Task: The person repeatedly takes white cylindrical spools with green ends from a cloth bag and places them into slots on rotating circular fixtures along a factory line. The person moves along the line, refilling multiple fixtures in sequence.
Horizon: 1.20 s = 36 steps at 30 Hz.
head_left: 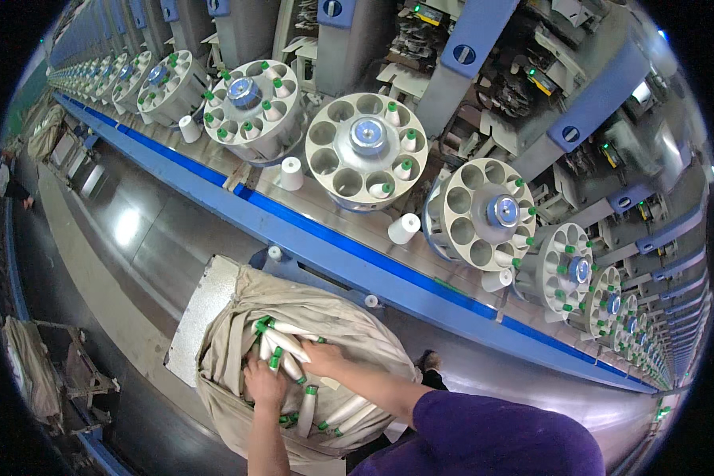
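Observation:
Both hands are down inside a beige cloth sack (349, 317) that holds loose white yarn bobbins with green ends. My left hand (265, 384) is closed at the lower end of a bunch of bobbins (287, 343), whose green tips come together above it; some of its fingers are hidden. From the right, my right hand (324, 359) closes on a white bobbin of the same bunch. Nearer to me, a loose bobbin (306, 414) lies in the sack, with several more to its right.
Beyond the sack runs a blue machine rail (333, 262). Behind it stand round white magazines (366, 151) with pockets, some holding green-tipped bobbins. White cones (404, 228) stand along the ledge. A metal plate (206, 317) edges the sack; another cloth-covered cart (36, 373) is far left.

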### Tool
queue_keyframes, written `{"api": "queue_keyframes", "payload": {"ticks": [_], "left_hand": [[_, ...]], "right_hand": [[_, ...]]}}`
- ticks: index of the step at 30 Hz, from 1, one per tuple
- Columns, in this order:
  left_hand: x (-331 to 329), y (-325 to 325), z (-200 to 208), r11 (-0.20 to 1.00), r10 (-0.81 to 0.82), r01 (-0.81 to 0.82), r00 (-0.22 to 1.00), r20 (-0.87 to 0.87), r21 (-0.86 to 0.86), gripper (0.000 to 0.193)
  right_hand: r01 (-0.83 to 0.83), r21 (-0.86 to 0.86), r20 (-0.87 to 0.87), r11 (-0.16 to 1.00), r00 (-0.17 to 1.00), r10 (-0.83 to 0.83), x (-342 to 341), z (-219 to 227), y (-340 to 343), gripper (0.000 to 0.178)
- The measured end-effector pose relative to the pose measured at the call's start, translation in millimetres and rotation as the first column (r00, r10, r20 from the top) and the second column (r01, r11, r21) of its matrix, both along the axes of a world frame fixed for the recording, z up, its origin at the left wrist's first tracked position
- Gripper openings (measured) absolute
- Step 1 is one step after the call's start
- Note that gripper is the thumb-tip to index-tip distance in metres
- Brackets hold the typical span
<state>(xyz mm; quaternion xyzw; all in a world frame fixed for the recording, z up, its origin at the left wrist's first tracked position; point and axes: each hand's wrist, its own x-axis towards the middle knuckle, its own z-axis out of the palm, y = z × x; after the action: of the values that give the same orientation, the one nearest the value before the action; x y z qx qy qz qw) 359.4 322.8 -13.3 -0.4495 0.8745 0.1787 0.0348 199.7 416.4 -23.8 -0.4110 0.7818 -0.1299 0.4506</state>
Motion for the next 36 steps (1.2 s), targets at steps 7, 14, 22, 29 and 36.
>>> {"api": "queue_keyframes", "payload": {"ticks": [7, 14, 22, 29, 36], "left_hand": [[-8.8, -19.8, 41.6, 0.876, 0.111, -0.031, 0.984, -0.14, 0.481, 0.051], [-70.2, -4.4, 144.2, -0.159, 0.786, 0.578, 0.564, -0.252, 0.801, 0.04], [-171.8, 22.7, 209.5, -0.158, 0.679, 0.689, 0.596, -0.429, 0.707, 0.037], [-267.0, 42.4, 251.4, -0.006, 0.712, 0.619, 0.554, -0.431, 0.785, 0.043], [-339.1, 70.6, 301.2, 0.129, 0.866, 0.707, 0.261, -0.426, 0.696, 0.051]], "right_hand": [[0.15, 0.174, 0.464, 0.973, 0.859, -0.215, -12.9, 39.9, 93.1, 0.054], [0.513, 0.132, 0.871, 0.848, 0.348, -0.346, -36.4, 134.0, 121.3, 0.043], [0.393, -0.151, 0.751, 0.907, 0.642, -0.153, -123.0, 224.5, 120.2, 0.049], [0.619, -0.135, 0.87, 0.774, 0.447, -0.206, -207.8, 261.4, 141.8, 0.027], [0.623, -0.186, 0.952, 0.76, 0.306, -0.018, -288.6, 287.0, 248.4, 0.032]]}}
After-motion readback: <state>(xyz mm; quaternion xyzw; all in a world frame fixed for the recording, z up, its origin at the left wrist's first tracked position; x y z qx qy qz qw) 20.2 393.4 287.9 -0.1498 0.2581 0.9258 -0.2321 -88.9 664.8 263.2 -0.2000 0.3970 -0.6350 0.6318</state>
